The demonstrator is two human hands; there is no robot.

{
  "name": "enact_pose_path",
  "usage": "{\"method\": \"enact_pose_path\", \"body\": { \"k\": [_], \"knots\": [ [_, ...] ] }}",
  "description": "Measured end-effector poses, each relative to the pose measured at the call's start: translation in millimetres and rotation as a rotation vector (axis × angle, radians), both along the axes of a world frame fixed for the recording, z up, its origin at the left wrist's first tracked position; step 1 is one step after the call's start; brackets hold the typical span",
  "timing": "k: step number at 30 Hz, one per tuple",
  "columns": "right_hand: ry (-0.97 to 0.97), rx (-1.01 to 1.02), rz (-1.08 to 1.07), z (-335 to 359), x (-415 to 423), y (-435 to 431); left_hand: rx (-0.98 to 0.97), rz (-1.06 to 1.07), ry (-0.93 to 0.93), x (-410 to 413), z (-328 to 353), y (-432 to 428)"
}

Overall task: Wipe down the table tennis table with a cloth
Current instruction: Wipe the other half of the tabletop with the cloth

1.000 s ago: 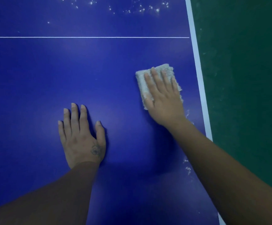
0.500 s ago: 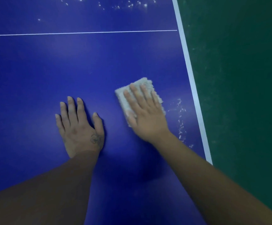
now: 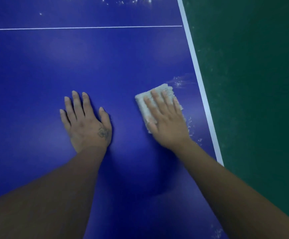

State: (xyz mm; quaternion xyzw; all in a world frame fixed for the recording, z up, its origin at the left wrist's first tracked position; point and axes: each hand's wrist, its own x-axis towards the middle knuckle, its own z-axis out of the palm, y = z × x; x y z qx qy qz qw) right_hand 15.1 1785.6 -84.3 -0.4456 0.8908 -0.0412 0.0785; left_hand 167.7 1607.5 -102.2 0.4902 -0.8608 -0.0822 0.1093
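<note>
The blue table tennis table point(image 3: 71, 69) fills most of the view, with a thin white centre line across the top and a white edge stripe on the right. A folded pale cloth point(image 3: 144, 105) lies flat on it near that right edge. My right hand point(image 3: 166, 121) presses on the cloth with straight fingers. My left hand point(image 3: 86, 123) rests flat on the bare table surface, a hand's width left of the cloth. White specks of dust point(image 3: 179, 81) lie just beyond the cloth and along its right side.
The table's right edge stripe point(image 3: 198, 73) runs diagonally from top to lower right. Beyond it is green floor point(image 3: 252, 83). More white specks point(image 3: 135, 0) are scattered at the far top of the table past the centre line.
My right hand slid the cloth toward me and left, then back right toward the edge stripe, leaving specks near it. My left hand stayed flat on the table.
</note>
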Motion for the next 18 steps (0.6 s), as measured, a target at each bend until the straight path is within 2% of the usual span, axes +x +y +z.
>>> {"method": "enact_pose_path", "body": {
  "k": [2,4,6,7,9,12,16,18],
  "knots": [
    [0.036,0.044,-0.129,0,-30,21,-0.001,-0.004,-0.003,0,-1,-1],
    [0.000,0.090,-0.411,4,-56,38,-0.005,-0.010,-0.004,1,-3,0],
    [0.000,0.082,-0.558,4,-52,37,-0.004,-0.019,-0.010,2,-2,1],
    [0.026,0.093,-0.533,3,-36,29,0.002,-0.023,-0.014,2,-1,1],
    [0.060,0.102,-0.307,2,7,13,0.023,-0.035,-0.035,2,2,1],
    [0.027,-0.012,-0.001,2,62,11,0.056,-0.082,-0.060,9,4,3],
    [0.038,-0.022,0.125,0,36,10,0.023,-0.183,-0.082,46,4,43],
    [0.057,0.011,0.063,-3,-6,-2,0.004,-0.227,-0.107,69,0,74]
  ]
}}
